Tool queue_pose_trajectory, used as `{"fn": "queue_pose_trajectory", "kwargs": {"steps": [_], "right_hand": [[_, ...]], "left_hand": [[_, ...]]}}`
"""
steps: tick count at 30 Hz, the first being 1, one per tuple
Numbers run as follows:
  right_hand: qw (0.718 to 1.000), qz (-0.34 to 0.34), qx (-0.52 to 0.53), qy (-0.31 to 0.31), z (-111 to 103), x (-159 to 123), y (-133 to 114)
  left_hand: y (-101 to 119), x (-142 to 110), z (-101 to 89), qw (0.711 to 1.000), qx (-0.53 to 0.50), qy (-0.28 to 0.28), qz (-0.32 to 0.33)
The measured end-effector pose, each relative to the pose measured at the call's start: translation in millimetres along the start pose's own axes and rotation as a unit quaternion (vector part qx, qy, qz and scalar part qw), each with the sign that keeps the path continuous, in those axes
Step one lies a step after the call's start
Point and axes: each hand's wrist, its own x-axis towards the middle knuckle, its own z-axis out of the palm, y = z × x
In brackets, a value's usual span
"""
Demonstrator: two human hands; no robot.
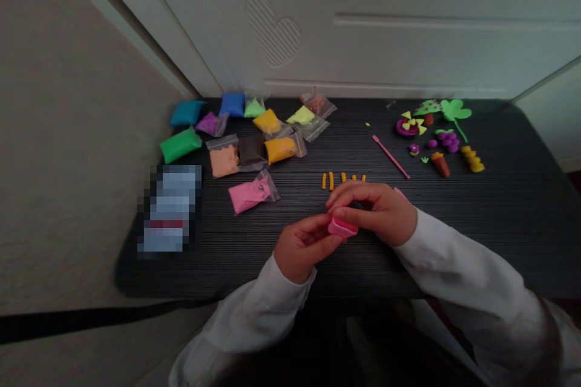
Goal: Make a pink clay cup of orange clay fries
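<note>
Between my two hands is a small pink piece of modelling clay (344, 228), shaped like a little cup or block. My left hand (302, 248) pinches it from the left and below with thumb and fingers. From above and the right, my right hand (376, 211) closes its thumb and fingers on the same piece. Just beyond my right fingers lie several short orange-yellow clay strips (331, 181) in a row. Part of a pink object (401, 195) shows behind my right hand; the hand hides the rest of it.
Left on the dark table (254, 254) lie several bags of coloured clay, including a pink bag (247, 195), and a blurred phone-like rectangle (170, 208). A pink stick tool (391, 157) lies right of centre. Finished clay figures, such as purple grapes (448, 141), sit farther right. A white panel (385, 54) stands behind.
</note>
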Motion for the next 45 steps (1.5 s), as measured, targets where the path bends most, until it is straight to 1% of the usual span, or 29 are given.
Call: {"fn": "queue_pose_trajectory", "kwargs": {"steps": [4,7,10,12,14,18,24,27,29,34,36,41,45], "right_hand": [[0.999,0.021,0.034,0.006,1.0,-0.5,1.2],[0.997,0.033,0.063,-0.018,0.2,-0.8,2.3],[0.994,0.046,0.083,-0.046,-1.3,-0.6,3.1],[0.994,0.051,0.086,-0.049,-2.0,-0.4,3.4],[0.994,0.052,0.084,-0.043,-2.1,-0.3,3.7],[0.996,0.05,0.069,-0.026,-2.3,-0.4,4.0],[0.997,0.055,0.05,0.001,-6.6,-0.6,3.6],[0.998,0.06,0.028,0.0,-7.3,-0.9,3.6],[0.999,0.046,0.011,0.003,-6.5,-1.1,3.4],[0.998,-0.008,-0.047,0.034,-3.2,-2.4,1.1],[0.998,-0.013,-0.057,0.037,-2.6,-3.1,0.5],[0.997,0.003,-0.063,0.044,-2.8,-3.9,0.0],[0.994,-0.023,-0.094,0.059,-1.2,-3.5,-2.3]], "left_hand": [[0.3,0.9,-2.3,1.0,-0.01,-0.019,-0.01],[2.1,0.5,-2.0,0.999,-0.034,-0.032,-0.027],[4.7,-1.2,0.7,0.997,-0.051,-0.026,-0.049],[5.9,-2.2,2.1,0.997,-0.052,-0.015,-0.058],[6.1,-2.0,2.0,0.997,-0.051,-0.018,-0.059],[3.2,0.5,-1.2,0.997,-0.043,-0.037,-0.049],[0.0,1.9,-1.8,0.999,-0.045,-0.019,0.001],[0.5,1.5,-0.3,0.999,-0.043,-0.016,0.005],[0.2,1.4,0.3,0.999,-0.037,-0.011,0.004],[-2.0,2.5,-0.8,1.0,-0.02,0.004,0.012],[-2.4,2.9,-1.5,0.999,-0.023,0.009,0.021],[-3.1,3.2,-2.8,0.998,-0.049,0.02,0.04],[-4.3,3.3,-2.3,0.998,-0.042,0.038,0.042]]}}
